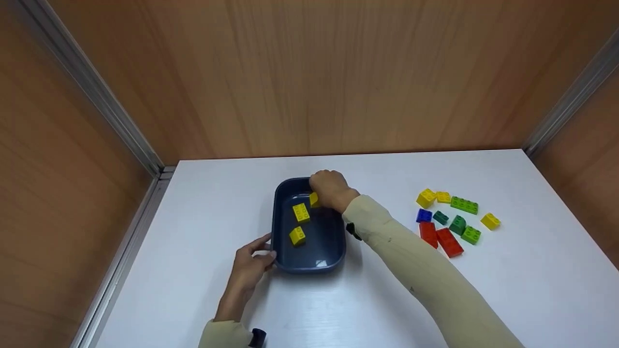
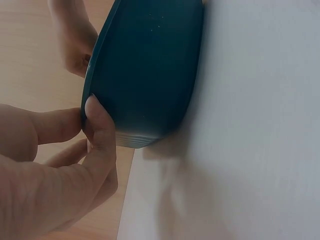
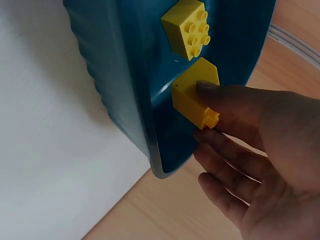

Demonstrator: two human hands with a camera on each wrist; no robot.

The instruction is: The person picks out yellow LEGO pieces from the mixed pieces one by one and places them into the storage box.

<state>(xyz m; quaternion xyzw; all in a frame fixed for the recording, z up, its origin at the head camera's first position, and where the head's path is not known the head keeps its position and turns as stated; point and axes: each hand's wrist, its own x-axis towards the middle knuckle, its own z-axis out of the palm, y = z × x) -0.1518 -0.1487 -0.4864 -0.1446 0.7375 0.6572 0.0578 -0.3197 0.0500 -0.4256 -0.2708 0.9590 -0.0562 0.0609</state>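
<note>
At the one o'clock end of the blue tray, the right hand pinched a yellow brick; two more yellow bricks lay toward seven o'clock from it. The left hand gripped the rim at eight. Loose bricks sat at three. The step was probably placing, though possibly lifting out; if placing, the next move called for parting the fingertips low inside.

Two hands, one tray, thirteen toy bricks
</note>
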